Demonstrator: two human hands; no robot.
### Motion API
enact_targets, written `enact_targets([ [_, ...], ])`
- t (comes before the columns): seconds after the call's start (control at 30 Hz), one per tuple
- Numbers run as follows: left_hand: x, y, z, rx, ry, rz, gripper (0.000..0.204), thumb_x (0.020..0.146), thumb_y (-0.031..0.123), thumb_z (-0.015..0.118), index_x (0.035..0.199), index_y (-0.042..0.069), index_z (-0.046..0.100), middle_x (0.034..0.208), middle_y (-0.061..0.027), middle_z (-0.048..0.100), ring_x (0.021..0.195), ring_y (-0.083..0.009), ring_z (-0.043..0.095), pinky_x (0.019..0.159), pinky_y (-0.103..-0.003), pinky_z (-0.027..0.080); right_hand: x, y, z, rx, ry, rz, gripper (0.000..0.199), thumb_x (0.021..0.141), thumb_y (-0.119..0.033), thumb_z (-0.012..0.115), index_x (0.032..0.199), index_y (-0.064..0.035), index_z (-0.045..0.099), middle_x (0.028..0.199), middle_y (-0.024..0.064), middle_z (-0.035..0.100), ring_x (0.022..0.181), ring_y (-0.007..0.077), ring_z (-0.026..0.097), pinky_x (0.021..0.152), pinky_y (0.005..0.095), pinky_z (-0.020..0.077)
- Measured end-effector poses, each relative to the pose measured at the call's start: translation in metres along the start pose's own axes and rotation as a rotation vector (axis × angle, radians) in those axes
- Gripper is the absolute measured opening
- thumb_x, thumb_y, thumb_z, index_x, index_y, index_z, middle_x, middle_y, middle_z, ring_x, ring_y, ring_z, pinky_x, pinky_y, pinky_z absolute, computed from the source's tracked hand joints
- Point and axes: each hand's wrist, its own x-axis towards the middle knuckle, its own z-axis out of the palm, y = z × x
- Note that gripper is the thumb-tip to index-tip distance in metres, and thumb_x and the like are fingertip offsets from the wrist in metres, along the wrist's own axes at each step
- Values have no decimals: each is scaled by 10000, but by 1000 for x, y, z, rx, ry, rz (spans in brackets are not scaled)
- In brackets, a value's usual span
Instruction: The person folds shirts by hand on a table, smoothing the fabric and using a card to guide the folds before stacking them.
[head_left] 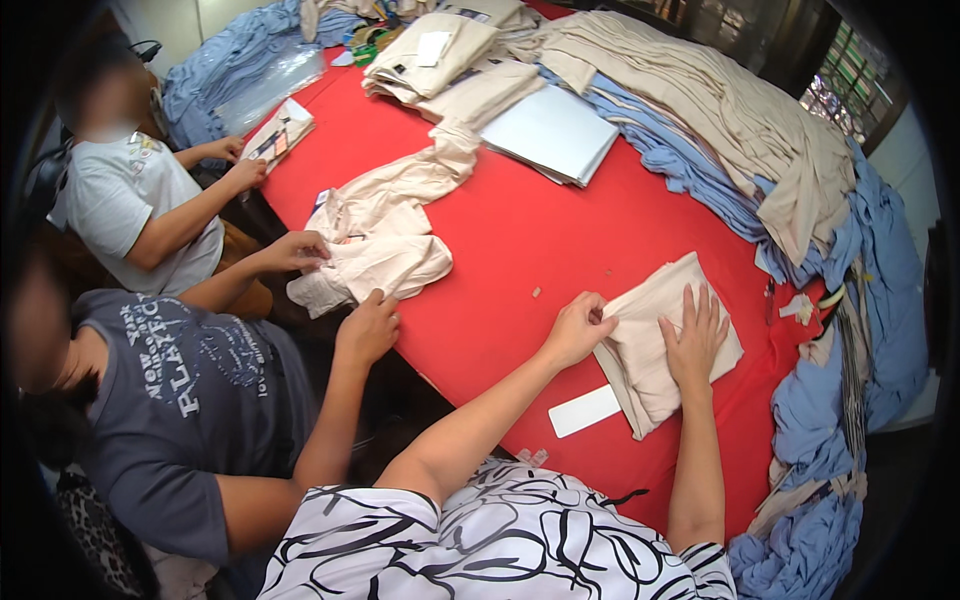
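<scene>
A beige garment [665,290], folded into a flat packet, lies on the red-covered table in front of me. My left hand [583,330] pinches the garment's left edge between thumb and fingers. Flat on its upper right part rests my right hand [697,335], fingers spread. A white card strip [585,411] sticks out from beneath the garment's lower left side. Two small clear plastic pieces [532,457] lie by the table's near edge.
Left of me, one person handles a loose cream garment [385,265]; another holds a folded one [280,135]. Folded garments [440,60] and white sheets [550,130] lie at the back. Beige cloth [700,90] and blue cloth [890,290] pile along the far and right edges.
</scene>
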Motion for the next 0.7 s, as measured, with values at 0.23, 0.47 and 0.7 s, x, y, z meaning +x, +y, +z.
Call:
enact_targets([
  [0.23,-5,1,-4,-145,-60,56,276,880,188,661,1085,9,612,843,-63,635,747,-152,562,699,-335,473,1,-4,-9,40,-21,-67,715,899,-455,600,1488,-112,387,1566,146,298,1444,371,232,1162,595,94],
  [0.47,-16,-3,-19,196,-115,255,275,907,174,635,1133,20,648,876,-160,635,780,-271,607,743,-366,491,-2,-4,-9,39,-30,-77,724,885,-448,615,1486,-114,389,1579,132,280,1451,363,224,1169,586,82],
  [0.7,-20,-11,-20,242,-212,244,305,878,175,656,1138,18,641,913,-142,628,864,-277,616,789,-384,494,-3,2,-6,102,-55,-104,691,906,-461,582,1487,-135,398,1584,119,278,1458,351,213,1174,580,61],
])
